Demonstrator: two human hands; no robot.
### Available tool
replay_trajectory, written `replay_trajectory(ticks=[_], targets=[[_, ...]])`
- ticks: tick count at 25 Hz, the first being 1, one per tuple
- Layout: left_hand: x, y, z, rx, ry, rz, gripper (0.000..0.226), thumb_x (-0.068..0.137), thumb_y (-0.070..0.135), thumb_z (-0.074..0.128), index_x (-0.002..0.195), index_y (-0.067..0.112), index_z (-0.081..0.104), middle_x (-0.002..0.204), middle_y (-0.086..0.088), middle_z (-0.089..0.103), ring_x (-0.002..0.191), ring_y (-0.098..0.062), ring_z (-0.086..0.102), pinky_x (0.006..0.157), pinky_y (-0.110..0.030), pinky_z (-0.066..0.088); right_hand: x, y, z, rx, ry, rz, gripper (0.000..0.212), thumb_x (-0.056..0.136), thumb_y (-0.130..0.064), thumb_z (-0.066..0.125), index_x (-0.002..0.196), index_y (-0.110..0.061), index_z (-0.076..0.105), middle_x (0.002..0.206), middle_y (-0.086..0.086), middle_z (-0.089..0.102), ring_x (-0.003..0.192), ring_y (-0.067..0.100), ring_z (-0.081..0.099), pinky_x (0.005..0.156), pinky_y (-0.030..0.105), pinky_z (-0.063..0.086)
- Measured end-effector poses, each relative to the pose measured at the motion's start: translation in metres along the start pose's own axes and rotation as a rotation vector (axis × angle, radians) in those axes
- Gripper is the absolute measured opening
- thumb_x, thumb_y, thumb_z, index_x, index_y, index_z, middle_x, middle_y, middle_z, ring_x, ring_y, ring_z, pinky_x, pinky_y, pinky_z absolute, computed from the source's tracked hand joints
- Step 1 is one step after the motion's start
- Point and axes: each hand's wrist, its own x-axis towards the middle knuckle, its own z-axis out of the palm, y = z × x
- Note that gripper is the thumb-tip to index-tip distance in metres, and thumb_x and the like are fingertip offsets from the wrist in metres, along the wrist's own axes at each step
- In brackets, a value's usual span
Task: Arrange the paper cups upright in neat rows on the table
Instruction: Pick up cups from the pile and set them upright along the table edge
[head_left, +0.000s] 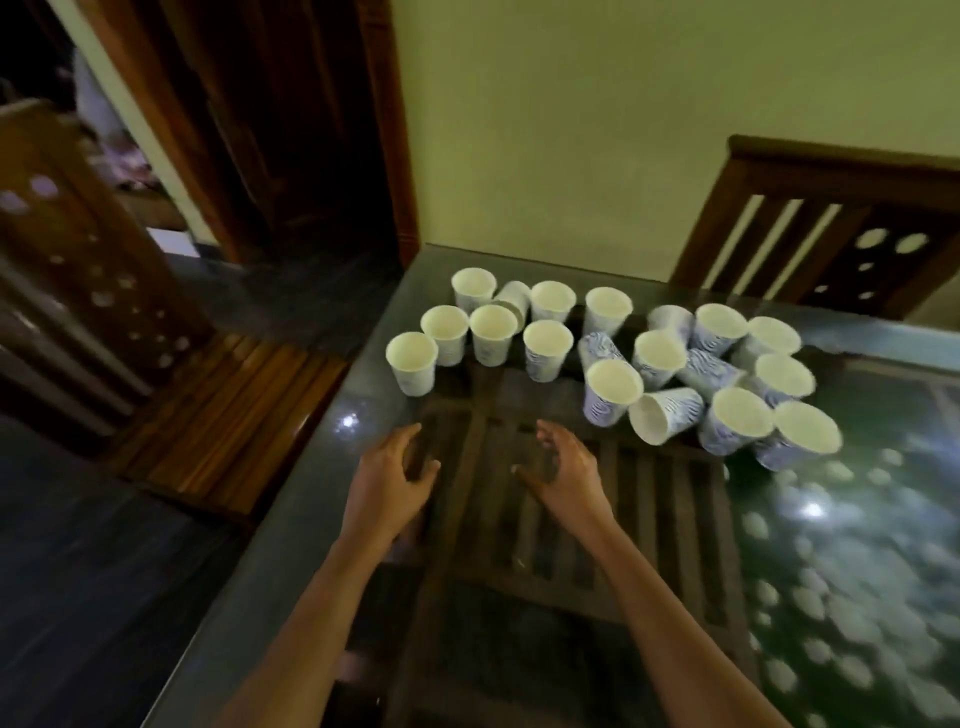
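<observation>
- The cups (597, 353) were bunched at the far end of the glass counter (322, 467), well short of neat rows.
- The left group stood upright, mouths up. The end cup (412, 362) sat just beside the counter's left edge, and the rearmost cup (474, 287) was near the far corner.
- The right group was crowded, its cups touching. One tipped cup (667, 421) lay on its side at the near rim of the bunch with its mouth facing the hands, and a few more lay tilted between upright ones.
- The left hand (389, 480) hung over the counter near its left edge, fingers loosely curled and gripping nothing.
- The right hand (563, 475) was just beside it, palm turned inward, fingers relaxed and holding nothing. It was near the tipped cup but apart from it.
- A band of bare glass ran between the hands and the nearest cups, with wooden slats (524, 519) showing beneath it.
- To the right, the glass carried pale reflections.
- A chair (78, 270) stood off the left edge, and another chair (831, 223) stood at the far edge against the wall (623, 130).
</observation>
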Motion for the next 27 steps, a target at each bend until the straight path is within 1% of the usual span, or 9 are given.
replay_trajectory(ticks=[3,7,11,13,16,18,22,24,27], targets=[[0.037,-0.015,-0.004,-0.066,0.019,-0.045,0.051,0.081,0.022,0.068,0.128,0.015,0.049,0.125,-0.002,0.057,0.117,-0.013,0.053,0.101,-0.034,0.043,0.045,-0.016,0.023,0.017,-0.039,-0.022,0.07,0.077,-0.029,0.074,0.137,-0.014,0.04,0.135,0.004,0.05,0.123,0.017,0.048,0.105,0.034,0.04],[0.088,-0.031,0.004,-0.102,0.094,-0.124,0.069,0.077,0.026,0.073,0.136,0.016,0.039,0.135,-0.002,0.049,0.125,-0.016,0.045,0.101,-0.025,0.033,0.092,-0.024,0.052,0.013,-0.019,-0.036,0.07,0.078,-0.03,0.073,0.137,-0.014,0.04,0.138,0.006,0.048,0.127,0.02,0.044,0.108,0.035,0.036],[0.128,-0.045,0.02,-0.212,0.105,-0.275,0.091,0.066,0.036,0.08,0.14,0.023,0.029,0.144,0.0,0.038,0.132,-0.018,0.035,0.107,-0.039,0.032,0.122,-0.026,0.073,0.013,0.03,-0.006,0.067,0.078,-0.027,0.073,0.136,-0.013,0.041,0.137,0.006,0.048,0.126,0.021,0.046,0.107,0.034,0.037],[0.143,-0.048,0.027,-0.314,0.14,-0.325,0.095,0.06,0.036,0.084,0.138,0.025,0.031,0.142,0.003,0.039,0.132,-0.016,0.035,0.107,-0.04,0.034,0.132,-0.027,0.082,0.018,0.06,0.014,0.066,0.079,-0.026,0.073,0.136,-0.013,0.042,0.136,0.006,0.049,0.125,0.021,0.047,0.107,0.035,0.038],[0.156,-0.047,0.031,-0.434,0.239,-0.298,0.069,0.059,0.028,0.086,0.115,0.026,0.045,0.117,0.012,0.052,0.112,-0.009,0.048,0.091,-0.027,0.041,0.143,-0.028,0.092,0.032,0.127,0.024,0.066,0.078,-0.024,0.073,0.134,-0.011,0.043,0.133,0.008,0.052,0.123,0.023,0.049,0.105,0.034,0.039],[0.162,-0.051,0.026,-0.464,0.276,-0.261,0.063,0.062,0.023,0.085,0.111,0.029,0.047,0.108,0.013,0.051,0.102,-0.004,0.048,0.084,-0.022,0.038,0.148,-0.034,0.1,0.051,0.154,0.026,0.065,0.079,-0.024,0.073,0.135,-0.011,0.042,0.135,0.007,0.051,0.125,0.023,0.047,0.105,0.032,0.037],[0.173,-0.075,0.012,-0.456,0.36,-0.239,0.065,0.062,0.02,0.085,0.118,0.016,0.053,0.111,0.006,0.057,0.103,-0.005,0.049,0.086,-0.021,0.038,0.158,-0.05,0.119,0.113,0.228,0.054,0.07,0.08,-0.024,0.072,0.139,-0.013,0.037,0.143,0.004,0.043,0.133,0.02,0.039,0.109,0.033,0.031],[0.18,-0.086,0.007,-0.408,0.391,-0.247,0.067,0.061,0.022,0.085,0.119,0.009,0.054,0.118,-0.003,0.059,0.105,-0.009,0.049,0.089,-0.024,0.038,0.163,-0.053,0.128,0.159,0.287,0.076,0.074,0.077,-0.026,0.075,0.14,-0.013,0.038,0.142,0.003,0.044,0.132,0.02,0.039,0.11,0.035,0.032],[0.195,-0.097,0.002,-0.375,0.404,-0.205,0.066,0.059,0.022,0.086,0.116,0.005,0.057,0.116,-0.009,0.061,0.106,-0.015,0.053,0.089,-0.025,0.038,0.176,-0.057,0.141,0.219,0.366,0.113,0.075,0.072,-0.027,0.078,0.136,-0.011,0.041,0.137,0.004,0.05,0.128,0.022,0.045,0.107,0.041,0.038]])
